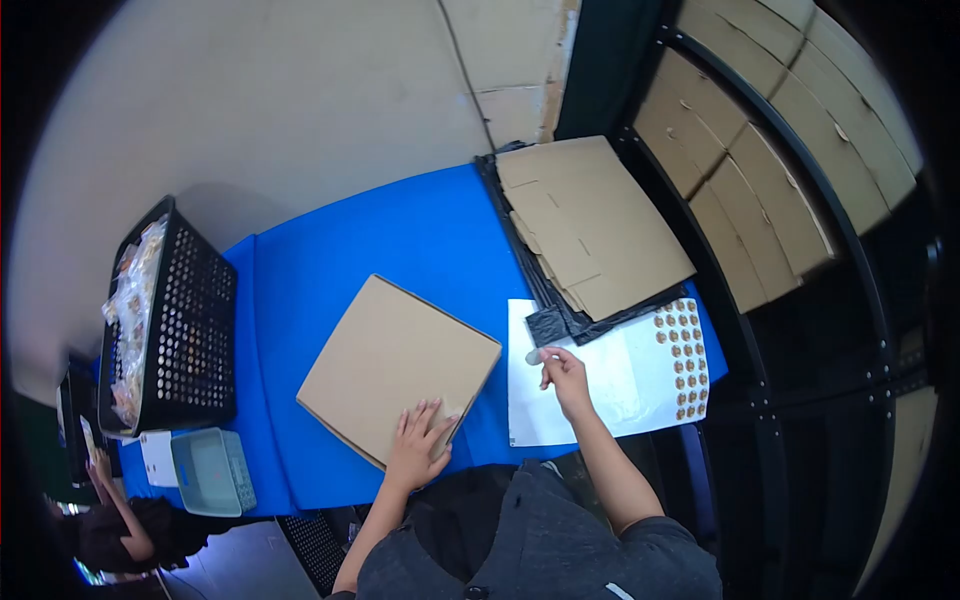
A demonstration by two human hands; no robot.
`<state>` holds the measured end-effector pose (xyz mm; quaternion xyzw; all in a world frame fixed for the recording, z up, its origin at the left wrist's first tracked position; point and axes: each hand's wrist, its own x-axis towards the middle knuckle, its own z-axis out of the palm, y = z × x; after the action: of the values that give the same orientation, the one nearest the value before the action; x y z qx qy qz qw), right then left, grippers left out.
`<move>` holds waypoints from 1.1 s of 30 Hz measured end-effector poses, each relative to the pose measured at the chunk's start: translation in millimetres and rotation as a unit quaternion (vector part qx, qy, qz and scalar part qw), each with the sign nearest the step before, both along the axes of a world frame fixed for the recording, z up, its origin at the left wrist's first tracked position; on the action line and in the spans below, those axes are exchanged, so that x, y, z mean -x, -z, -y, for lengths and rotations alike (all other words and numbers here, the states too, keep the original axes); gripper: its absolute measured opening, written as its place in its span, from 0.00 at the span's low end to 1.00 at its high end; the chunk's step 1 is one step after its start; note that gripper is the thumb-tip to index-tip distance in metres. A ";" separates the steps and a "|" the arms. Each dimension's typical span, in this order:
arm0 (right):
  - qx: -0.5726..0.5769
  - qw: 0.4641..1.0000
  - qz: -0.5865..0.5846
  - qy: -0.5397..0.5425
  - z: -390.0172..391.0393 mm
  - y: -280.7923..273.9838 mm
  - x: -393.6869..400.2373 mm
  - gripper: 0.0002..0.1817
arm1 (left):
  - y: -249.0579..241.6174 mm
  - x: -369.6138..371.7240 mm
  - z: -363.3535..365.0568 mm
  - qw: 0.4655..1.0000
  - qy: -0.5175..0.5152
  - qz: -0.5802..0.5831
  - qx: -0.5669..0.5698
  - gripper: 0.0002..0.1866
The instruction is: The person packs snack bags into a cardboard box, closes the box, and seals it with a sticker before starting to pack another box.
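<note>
A closed brown cardboard box sits at an angle on the blue-covered table. My left hand lies on the near right part of its lid, fingers stretched out. To the right of the box, my right hand pinches a small round greyish sticker between thumb and fingertips. Under that hand is a white sticker sheet, with several round brown stickers left in columns along its right side. The sticker's printed face cannot be made out.
Flat cardboard blanks are stacked on black plastic at the back right. A black perforated basket of packaged items and a green-grey tray stand left. Boxes fill a rack; another person is at lower left.
</note>
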<state>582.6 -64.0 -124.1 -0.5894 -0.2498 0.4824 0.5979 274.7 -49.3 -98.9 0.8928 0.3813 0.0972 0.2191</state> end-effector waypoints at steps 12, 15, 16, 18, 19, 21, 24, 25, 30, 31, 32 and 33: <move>-0.005 0.988 -0.063 -0.144 21.3 -7.0 78.7 0.16 | -4.6 2.5 -8.8 0.997 -0.017 0.064 0.047 0.27; -0.008 0.986 -0.056 -0.160 22.5 -4.1 86.4 0.25 | -1.7 -7.7 -20.0 0.992 -0.048 0.107 0.052 0.26; -0.003 0.987 -0.075 -0.145 21.7 -3.2 89.5 0.22 | -1.5 -12.5 -23.6 0.989 -0.067 0.127 0.043 0.27; 0.003 0.987 -0.092 -0.132 20.3 1.2 92.7 0.18 | 1.8 -21.9 -29.3 0.988 -0.073 0.131 0.032 0.27; 0.022 0.988 -0.088 -0.127 19.3 4.5 93.4 0.15 | 3.4 -25.7 -30.4 0.988 -0.078 0.133 0.021 0.27; 0.045 0.988 -0.085 -0.123 19.0 8.2 94.3 0.12 | 5.7 -30.9 -28.3 0.990 -0.086 0.111 0.007 0.26; 0.037 0.986 -0.107 -0.120 19.1 11.3 97.4 0.07 | 10.5 -30.9 -28.9 0.992 -0.092 0.084 -0.006 0.25; 0.040 0.986 -0.100 -0.127 19.6 13.0 98.4 0.07 | 12.0 -30.3 -28.9 0.992 -0.093 0.082 -0.006 0.24; 0.086 0.982 -0.071 -0.153 22.1 8.0 102.6 0.08 | 12.1 -31.7 -28.3 0.992 -0.094 0.084 -0.008 0.23; 0.094 0.980 -0.098 -0.149 22.8 5.2 103.5 0.09 | 11.7 -31.8 -28.4 0.992 -0.096 0.085 -0.008 0.22; 0.102 0.976 -0.125 -0.145 23.7 3.5 103.5 0.09 | 11.8 -32.0 -28.7 0.992 -0.093 0.085 -0.008 0.22; 0.102 0.977 -0.125 -0.143 24.7 3.0 102.3 0.09 | 12.1 -32.2 -28.7 0.992 -0.096 0.084 -0.012 0.22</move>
<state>480.3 -88.7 -127.2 -0.5405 -0.2048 0.6555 0.4860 306.9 -20.6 -111.0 0.8433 0.4443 0.1970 0.2293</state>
